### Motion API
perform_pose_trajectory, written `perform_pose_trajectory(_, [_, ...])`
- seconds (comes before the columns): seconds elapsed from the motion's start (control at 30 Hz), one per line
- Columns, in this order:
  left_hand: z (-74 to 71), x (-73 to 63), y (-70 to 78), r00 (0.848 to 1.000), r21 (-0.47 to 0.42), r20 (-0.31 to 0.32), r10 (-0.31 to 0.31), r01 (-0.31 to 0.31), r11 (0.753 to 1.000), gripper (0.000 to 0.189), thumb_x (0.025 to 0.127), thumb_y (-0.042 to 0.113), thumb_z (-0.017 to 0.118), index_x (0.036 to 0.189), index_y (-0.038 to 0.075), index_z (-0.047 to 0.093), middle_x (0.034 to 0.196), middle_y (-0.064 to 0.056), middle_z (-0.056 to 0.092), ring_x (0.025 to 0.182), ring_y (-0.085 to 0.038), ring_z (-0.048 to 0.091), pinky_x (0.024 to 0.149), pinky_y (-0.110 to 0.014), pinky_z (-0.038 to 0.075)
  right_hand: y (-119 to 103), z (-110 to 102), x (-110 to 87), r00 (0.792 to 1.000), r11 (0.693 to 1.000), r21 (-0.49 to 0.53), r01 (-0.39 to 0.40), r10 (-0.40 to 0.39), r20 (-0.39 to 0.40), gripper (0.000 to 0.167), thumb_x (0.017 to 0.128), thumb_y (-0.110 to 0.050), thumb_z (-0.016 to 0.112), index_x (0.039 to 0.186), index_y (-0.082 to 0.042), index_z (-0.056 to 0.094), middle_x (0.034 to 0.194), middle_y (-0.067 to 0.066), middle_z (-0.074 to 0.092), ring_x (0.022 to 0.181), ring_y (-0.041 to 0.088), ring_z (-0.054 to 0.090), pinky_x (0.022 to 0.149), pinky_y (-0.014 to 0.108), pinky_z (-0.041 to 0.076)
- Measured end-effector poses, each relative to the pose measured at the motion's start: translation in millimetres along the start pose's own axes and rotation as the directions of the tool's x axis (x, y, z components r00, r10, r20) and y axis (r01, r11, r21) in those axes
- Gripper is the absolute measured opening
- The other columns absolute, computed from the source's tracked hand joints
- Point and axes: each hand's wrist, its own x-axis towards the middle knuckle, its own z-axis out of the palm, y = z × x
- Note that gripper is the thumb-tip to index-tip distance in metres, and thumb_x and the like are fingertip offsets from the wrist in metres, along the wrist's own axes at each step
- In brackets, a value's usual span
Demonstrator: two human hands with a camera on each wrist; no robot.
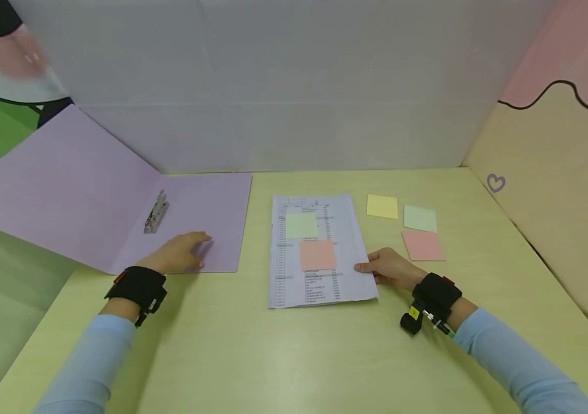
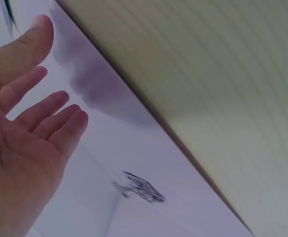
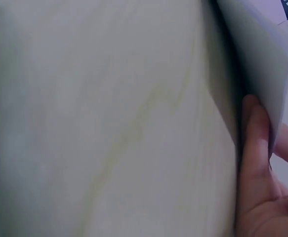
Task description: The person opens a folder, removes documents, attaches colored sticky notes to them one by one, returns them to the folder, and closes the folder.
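Observation:
My right hand (image 1: 394,267) pinches the right edge of a stack of printed sheets (image 1: 285,290), thumb on top and fingers underneath. In the right wrist view the edge of the sheets (image 3: 265,59) is lifted off the table. A green sticky note (image 1: 301,225) and a pink sticky note (image 1: 317,255) lie on the top sheet. On the left, a purple folder (image 1: 221,201) stands opened, its cover leaning up. My left hand (image 1: 182,253) is just above its lower part, holding nothing, fingers loosely extended. The folder's metal clip (image 2: 143,188) is near that hand.
To the right of the sheets lie a yellow note (image 1: 382,206), a green note (image 1: 420,218) and a pink note (image 1: 424,246). All rest on a pale wooden table (image 1: 273,356). A grey panel (image 1: 294,86) rises along the back, with coloured side panels left and right.

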Motion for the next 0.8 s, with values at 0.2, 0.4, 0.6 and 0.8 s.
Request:
perform_pose_trajectory(0.2, [-11.8, -6.9, -41.8, 0.988, -0.142, 0.124, -0.088, 0.106, 0.984, 0.078, 0.077, 0.015, 0.071, 0.139, -0.005, 0.029, 0.143, -0.039, 0.009, 0.129, -0.055, 0.01, 0.102, -0.064, 0.015, -4.2, 2.8, -4.4, 1.0, 1.0, -0.003, 0.016, -0.016, 0.014, 0.035, 0.087, -0.018, 0.062, 0.113, 0.005, 0.059, 0.09, 0.005, 0.07, 0.068, 0.009, 0.06, 0.056, 0.019, 0.045])
perform_pose_trajectory(0.4, [-9.9, -10.8, -53.9, 0.981, -0.178, 0.146, -0.128, 0.153, 0.972, 0.088, 0.077, 0.035, 0.071, 0.142, -0.003, 0.025, 0.145, -0.037, 0.001, 0.132, -0.054, 0.002, 0.101, -0.067, 0.008, -5.5, 8.7, -7.1, 0.999, 0.999, -0.009, 0.035, -0.035, -0.01, 0.031, 0.089, -0.013, 0.059, 0.114, 0.006, 0.057, 0.093, 0.009, 0.07, 0.073, 0.01, 0.064, 0.06, 0.023, 0.048])
perform_pose_trajectory(0.6, [-7.7, -13.5, -47.3, 0.982, -0.209, 0.148, -0.113, 0.143, 0.967, 0.087, 0.078, 0.037, 0.069, 0.142, -0.001, 0.025, 0.146, -0.035, -0.001, 0.133, -0.052, -0.001, 0.102, -0.066, 0.005, -4.0, 12.1, -10.7, 0.996, 0.996, 0.018, 0.089, -0.088, -0.031, 0.036, 0.09, -0.011, 0.057, 0.122, 0.004, 0.048, 0.104, 0.014, 0.067, 0.08, 0.013, 0.065, 0.064, 0.026, 0.049])
perform_pose_trajectory(0.8, [-0.1, -11.2, -31.8, 0.986, -0.205, 0.146, -0.076, 0.106, 0.973, 0.085, 0.079, 0.036, 0.068, 0.142, -0.001, 0.026, 0.146, -0.034, -0.001, 0.134, -0.05, -0.001, 0.104, -0.064, 0.005, -3.0, 12.5, -14.4, 0.993, 0.991, 0.076, 0.113, -0.11, -0.035, 0.044, 0.091, -0.008, 0.054, 0.131, 0.003, 0.041, 0.113, 0.018, 0.063, 0.089, 0.017, 0.065, 0.072, 0.03, 0.052])
